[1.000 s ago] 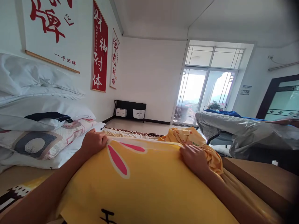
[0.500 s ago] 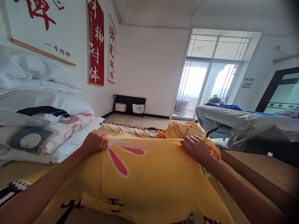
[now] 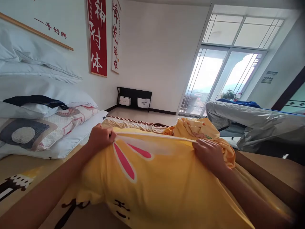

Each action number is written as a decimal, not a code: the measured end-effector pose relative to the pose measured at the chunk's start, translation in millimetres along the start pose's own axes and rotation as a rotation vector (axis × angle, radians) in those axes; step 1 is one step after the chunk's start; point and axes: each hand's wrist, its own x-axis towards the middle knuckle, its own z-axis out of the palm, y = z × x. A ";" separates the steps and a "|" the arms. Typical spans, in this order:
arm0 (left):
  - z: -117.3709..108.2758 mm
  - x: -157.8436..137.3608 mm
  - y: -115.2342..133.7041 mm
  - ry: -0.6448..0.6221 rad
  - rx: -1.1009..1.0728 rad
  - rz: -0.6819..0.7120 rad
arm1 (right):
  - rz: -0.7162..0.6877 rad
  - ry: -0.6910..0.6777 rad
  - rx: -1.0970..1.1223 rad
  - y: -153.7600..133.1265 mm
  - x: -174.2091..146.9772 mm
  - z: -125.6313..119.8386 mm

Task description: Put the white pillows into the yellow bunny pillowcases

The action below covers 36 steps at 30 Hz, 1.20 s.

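A yellow cloth (image 3: 166, 178) with a rabbit print, pink ears and a small dark face, is stretched between my hands over the bed. Its exact kind is unclear. My left hand (image 3: 101, 138) is closed round the left end of its pale upper edge, beside the printed ears. At the right end of that edge, the fingers of my right hand (image 3: 209, 154) grip the cloth. The lower part drapes toward me over the patterned bedding (image 3: 21, 168). Just behind my right hand lies a crumpled yellow-orange cloth (image 3: 195, 128).
White pillows (image 3: 43, 84) and a patterned pillow (image 3: 54, 130) are stacked at the left. A plastic-covered table (image 3: 247, 116) stands at the right. By the far wall is a black rack (image 3: 134, 95), left of the glass door (image 3: 214, 79).
The view has tilted down and shifted somewhat. Both hands keep their hold on the yellow cloth; its upper edge now slopes down toward the right.
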 end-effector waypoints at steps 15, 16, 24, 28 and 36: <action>81.3 -37.8 17.8 -0.104 -0.516 -0.097 | 0.410 -0.338 0.587 -85.2 -99.9 96.8; 75.1 -34.9 15.5 -0.039 -0.556 -0.108 | 0.420 -0.341 0.590 -83.0 -100.6 96.5; 75.4 -39.0 10.6 0.180 -0.459 0.002 | 0.491 -0.334 0.622 -87.6 -106.0 99.3; 76.0 -42.8 2.5 0.153 -0.423 0.003 | 0.518 -0.322 0.646 -87.1 -107.9 97.9; 85.9 -59.1 4.1 -0.030 -0.462 0.079 | 0.538 -0.361 0.654 -85.4 -111.5 100.8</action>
